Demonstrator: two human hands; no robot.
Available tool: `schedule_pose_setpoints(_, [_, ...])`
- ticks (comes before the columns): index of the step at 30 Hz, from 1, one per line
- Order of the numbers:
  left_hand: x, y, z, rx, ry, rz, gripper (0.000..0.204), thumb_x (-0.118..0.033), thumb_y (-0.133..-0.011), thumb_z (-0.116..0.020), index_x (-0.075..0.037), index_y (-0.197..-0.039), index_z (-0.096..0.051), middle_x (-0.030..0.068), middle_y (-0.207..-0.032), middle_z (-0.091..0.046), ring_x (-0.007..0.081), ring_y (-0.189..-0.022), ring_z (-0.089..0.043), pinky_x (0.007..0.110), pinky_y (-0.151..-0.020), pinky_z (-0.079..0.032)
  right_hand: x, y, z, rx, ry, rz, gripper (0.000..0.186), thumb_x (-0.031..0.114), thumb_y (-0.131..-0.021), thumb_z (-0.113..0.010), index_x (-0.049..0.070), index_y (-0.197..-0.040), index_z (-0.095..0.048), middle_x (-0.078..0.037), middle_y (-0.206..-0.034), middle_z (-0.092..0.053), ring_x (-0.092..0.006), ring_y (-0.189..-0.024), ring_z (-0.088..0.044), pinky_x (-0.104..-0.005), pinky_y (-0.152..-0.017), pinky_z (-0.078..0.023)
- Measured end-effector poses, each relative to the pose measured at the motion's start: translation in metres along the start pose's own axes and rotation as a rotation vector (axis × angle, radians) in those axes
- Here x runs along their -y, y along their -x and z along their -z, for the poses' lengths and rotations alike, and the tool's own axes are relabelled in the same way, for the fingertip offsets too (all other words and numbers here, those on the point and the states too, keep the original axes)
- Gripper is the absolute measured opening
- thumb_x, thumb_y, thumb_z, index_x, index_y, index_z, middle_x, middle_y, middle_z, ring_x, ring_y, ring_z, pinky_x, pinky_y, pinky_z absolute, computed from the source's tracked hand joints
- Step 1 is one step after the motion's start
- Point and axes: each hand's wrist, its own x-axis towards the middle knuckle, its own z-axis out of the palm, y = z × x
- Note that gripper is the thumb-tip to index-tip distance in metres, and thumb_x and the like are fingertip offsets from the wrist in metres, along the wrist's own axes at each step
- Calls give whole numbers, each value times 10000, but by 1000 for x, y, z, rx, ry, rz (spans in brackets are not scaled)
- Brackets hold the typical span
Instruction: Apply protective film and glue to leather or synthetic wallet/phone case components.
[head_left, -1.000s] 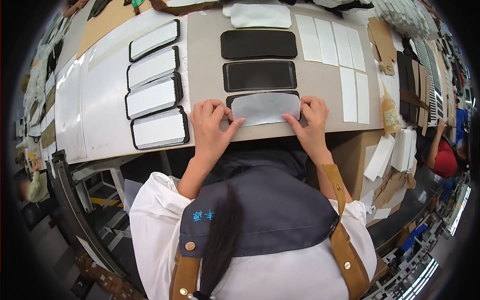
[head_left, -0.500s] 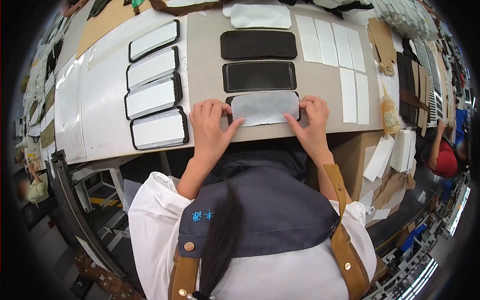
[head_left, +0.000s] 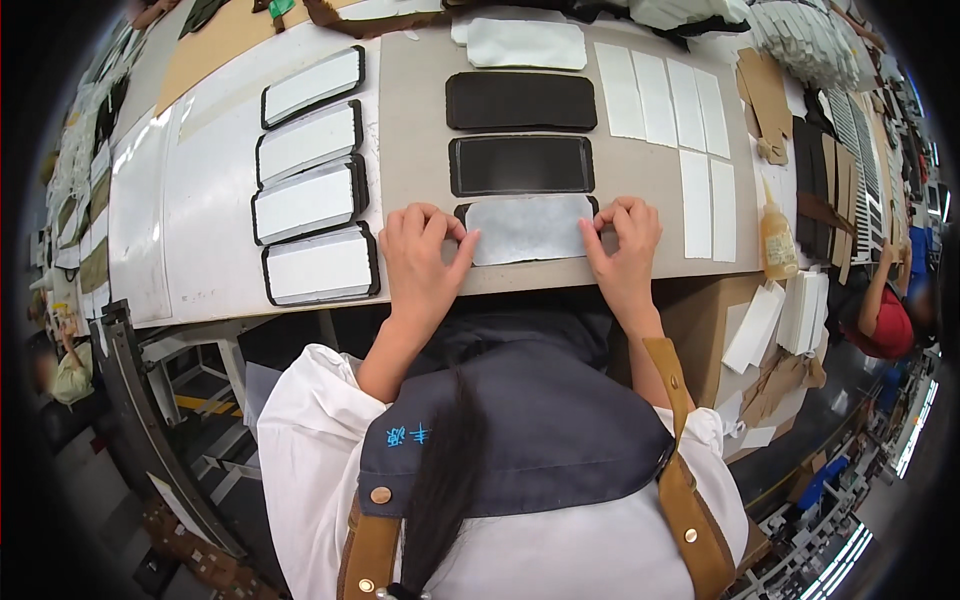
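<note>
Near the front edge of the table lies a black rectangular panel (head_left: 462, 212) with a pale grey sheet (head_left: 530, 230) over most of it. My left hand (head_left: 425, 255) is closed at its left end, thumb and fingertips pinching the edge. At the right end my right hand (head_left: 624, 250) pinches it the same way, fingers curled. Dark edging of the panel shows at the upper corners and along the near side. Just beyond it lie a black panel with a raised rim (head_left: 521, 165) and a plain black panel (head_left: 520, 101).
A column of white-topped black panels (head_left: 318, 265) lies to the left. White strips (head_left: 697, 205) lie to the right, near a bottle of amber liquid (head_left: 777, 240). White pieces (head_left: 526, 44) are stacked at the back. A cardboard box (head_left: 690, 315) stands below the right table edge.
My thumbs have moved outward from the sheet's near corners to its left and right edges. The whole view has shifted slightly; the panels lie as before.
</note>
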Motion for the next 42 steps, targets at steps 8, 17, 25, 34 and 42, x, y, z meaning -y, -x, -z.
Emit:
schedule_pose_setpoints(8, [-4,-1,2,57,36,85,263,-187,-863,-791,-93,-1063,-648,76,-1052,-599,297,-1032,-537,437,-918,-380,0,0,0,10,8,-27,216,138,-880,-786,73,-990,-613,-74,-1067,-575,-271,-1023,-529,-427,-936,-372])
schedule_pose_setpoints(17, [-32,4,-15,269,214,-317,717,-91,-907,-725,12,-1546,-414,189,-1608,-434,363,-1501,-405,489,-1224,-312,28,9,-4,141,29,246,691,147,-871,-786,1,-1478,-491,-163,-1541,-500,-338,-1449,-457,-473,-1165,-339])
schedule_pose_setpoints(25, [-33,17,-10,473,-190,-373,1034,-649,-892,-649,19,-1612,-326,167,-1710,-279,297,-1608,-208,486,-1305,-154,33,30,4,474,235,265,974,489,-845,-761,-8,-1590,-377,-152,-1698,-316,-282,-1599,-252,-538,-1298,-113])
schedule_pose_setpoints(34, [-32,43,1,521,-269,-354,1083,-701,-877,-627,-19,-1644,-282,131,-1734,-234,269,-1622,-164,511,-1310,-107,38,50,1,484,276,338,1048,564,-826,-749,10,-1616,-341,-134,-1720,-277,-277,-1609,-231,-585,-1291,-84])
schedule_pose_setpoints(42, [-11,22,9,418,-255,-222,1066,-657,-885,-664,-40,-1655,-260,190,-1740,-173,397,-1619,-95,576,-1291,-76,16,21,21,439,329,122,1053,608,-896,-695,9,-1644,-258,-165,-1733,-219,-319,-1622,-155,-602,-1285,-62])
